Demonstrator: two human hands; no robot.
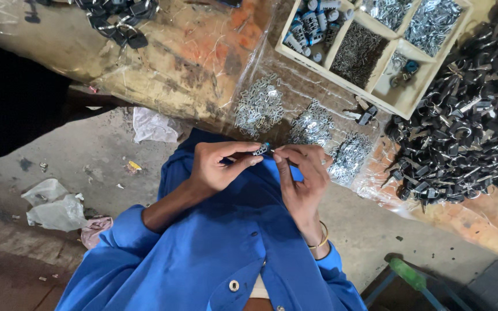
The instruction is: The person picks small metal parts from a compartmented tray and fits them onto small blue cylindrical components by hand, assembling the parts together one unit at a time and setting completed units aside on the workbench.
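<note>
Both hands are pinching one small lock cylinder (261,150) above our lap: the left hand (217,167) is closing thumb and finger on it, the right hand (302,173) is nipping its end. It could be slipping down to the littered floor (70,150), since nothing is lying under it; the metal piles (312,126) on the table's plastic sheet (214,57) are sitting near.

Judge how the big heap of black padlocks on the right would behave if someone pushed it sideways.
The padlock heap would likely feel heavy, being many metal bodies piled deep. It would probably slump and scatter rather than move as one, since the locks lie loose. Shackles and keys stick out, so pieces may snag each other and the plastic sheet under them.
</note>
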